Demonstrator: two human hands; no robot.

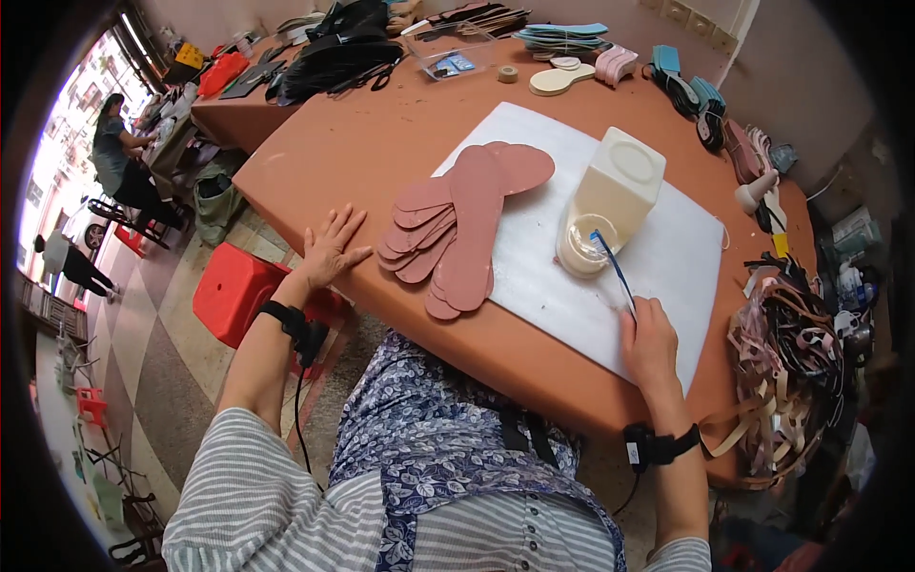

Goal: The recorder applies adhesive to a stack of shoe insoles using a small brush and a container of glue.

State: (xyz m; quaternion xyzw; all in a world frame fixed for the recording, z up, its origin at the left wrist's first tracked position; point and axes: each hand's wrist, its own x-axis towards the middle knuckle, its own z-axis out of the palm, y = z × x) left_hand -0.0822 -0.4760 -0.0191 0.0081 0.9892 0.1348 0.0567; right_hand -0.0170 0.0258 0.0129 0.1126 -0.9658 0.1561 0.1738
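Observation:
My right hand [651, 345] is closed round the handle of a thin blue brush [618, 270]. The brush tip reaches into the round mouth of a cream plastic container [615, 181], where something pale and shiny shows. A white sheet [658, 310] lies beneath the container. To its left, several reddish-pink shoe insoles [474, 229] are fanned out in a pile, partly over the sheet. My left hand [334, 250] rests at the near left edge of the brown-covered table [343, 143], fingers spread, holding nothing.
Strips and straps [791, 353] are heaped at the right edge. Along the back lie a clear box [448, 52], a tape roll [507, 73], blue pieces [562, 38] and black material [343, 52]. A red stool [238, 296] stands left of the table. Two people are farther left.

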